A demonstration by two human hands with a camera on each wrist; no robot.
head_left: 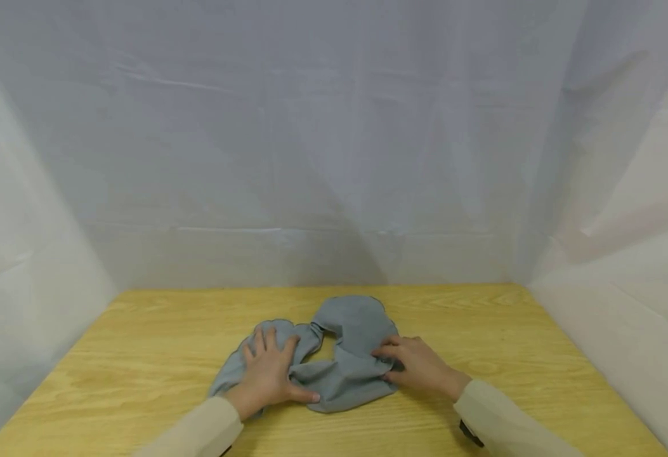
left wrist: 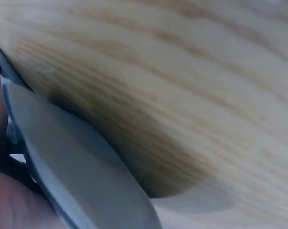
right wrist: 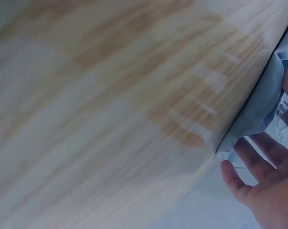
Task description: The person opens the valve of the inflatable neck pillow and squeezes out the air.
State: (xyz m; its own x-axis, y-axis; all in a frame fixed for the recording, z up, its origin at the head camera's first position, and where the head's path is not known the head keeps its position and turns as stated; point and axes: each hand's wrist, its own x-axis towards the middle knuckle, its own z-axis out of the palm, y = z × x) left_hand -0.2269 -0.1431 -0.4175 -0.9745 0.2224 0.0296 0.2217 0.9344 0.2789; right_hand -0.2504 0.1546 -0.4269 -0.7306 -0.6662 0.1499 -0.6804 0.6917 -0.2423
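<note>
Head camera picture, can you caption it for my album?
Left hand spread on a grey cloth, right hand touching its edge.

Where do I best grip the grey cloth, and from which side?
I'd pinch the grey cloth by its right edge, coming from the right: it looks creased up beside the right hand, giving a fold to catch. The rounded far lobe looks flatter, so likely harder to pinch. The left hand, spread on the left part, could steady it.
</note>
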